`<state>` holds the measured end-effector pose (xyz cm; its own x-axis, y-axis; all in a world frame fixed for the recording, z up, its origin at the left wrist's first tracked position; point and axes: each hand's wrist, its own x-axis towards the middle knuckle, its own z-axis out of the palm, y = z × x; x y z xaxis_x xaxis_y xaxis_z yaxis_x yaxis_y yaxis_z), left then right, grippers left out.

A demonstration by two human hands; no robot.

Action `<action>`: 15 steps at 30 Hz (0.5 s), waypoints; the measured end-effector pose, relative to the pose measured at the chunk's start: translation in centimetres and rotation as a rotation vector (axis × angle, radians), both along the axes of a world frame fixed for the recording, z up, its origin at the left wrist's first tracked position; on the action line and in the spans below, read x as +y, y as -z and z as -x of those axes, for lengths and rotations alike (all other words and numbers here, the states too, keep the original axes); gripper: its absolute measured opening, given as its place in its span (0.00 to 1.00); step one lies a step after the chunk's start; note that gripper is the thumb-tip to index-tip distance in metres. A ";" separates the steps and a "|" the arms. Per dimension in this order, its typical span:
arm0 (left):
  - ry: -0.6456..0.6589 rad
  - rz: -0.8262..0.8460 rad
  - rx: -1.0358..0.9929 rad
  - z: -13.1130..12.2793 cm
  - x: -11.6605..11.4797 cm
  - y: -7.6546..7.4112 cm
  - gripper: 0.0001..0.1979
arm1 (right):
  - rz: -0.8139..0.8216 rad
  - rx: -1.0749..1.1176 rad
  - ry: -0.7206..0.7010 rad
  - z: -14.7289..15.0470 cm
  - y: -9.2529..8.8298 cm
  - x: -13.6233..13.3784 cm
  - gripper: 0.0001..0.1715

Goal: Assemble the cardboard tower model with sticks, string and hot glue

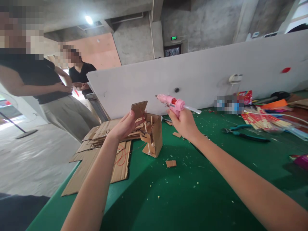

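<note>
Grey floor (45, 160) lies farthest left, with two people (36, 77) standing on it; next comes the edge of the green table (183, 199), cardboard sheets (96, 170) reaching past it. The left hand (125, 125) pinches a flap (140, 109) beside the box (158, 136), which stands upright between both hands. Its walls and sticks (145, 127) look joined; its left side gapes, and whether the flap is fixed I cannot tell. Rightward, the glue gun (171, 101), nozzle off the box, is gripped by the right hand (186, 123). Pliers (250, 134) lie beyond; the near stretch, crumb-strewn, offers most room.
</note>
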<state>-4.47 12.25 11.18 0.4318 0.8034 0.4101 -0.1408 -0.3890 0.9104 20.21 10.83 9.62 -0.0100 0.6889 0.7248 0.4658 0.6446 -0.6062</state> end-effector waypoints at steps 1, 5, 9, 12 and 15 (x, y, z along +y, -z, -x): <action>-0.002 0.000 0.004 0.0 0.0 0.0 0.31 | 0.080 0.102 -0.039 0.0 0.0 0.1 0.20; -0.029 0.006 0.007 0.2 -0.1 0.2 0.29 | 0.375 0.544 -0.267 0.7 0.5 0.9 0.23; -0.014 -0.035 0.029 0.6 -0.3 0.2 0.25 | 0.541 0.705 -0.431 1.6 2.3 1.5 0.22; -0.006 -0.027 0.058 0.8 -0.5 0.0 0.24 | 0.612 0.686 -0.568 1.9 3.8 1.4 0.22; -0.007 -0.008 0.098 0.8 -0.8 -0.4 0.26 | 0.672 0.619 -0.685 2.0 4.9 1.1 0.22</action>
<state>-5.26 11.46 11.56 0.4648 0.8033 0.3725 -0.0490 -0.3967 0.9166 18.20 11.90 4.72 -0.3025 0.9268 0.2225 -0.3577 0.1060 -0.9278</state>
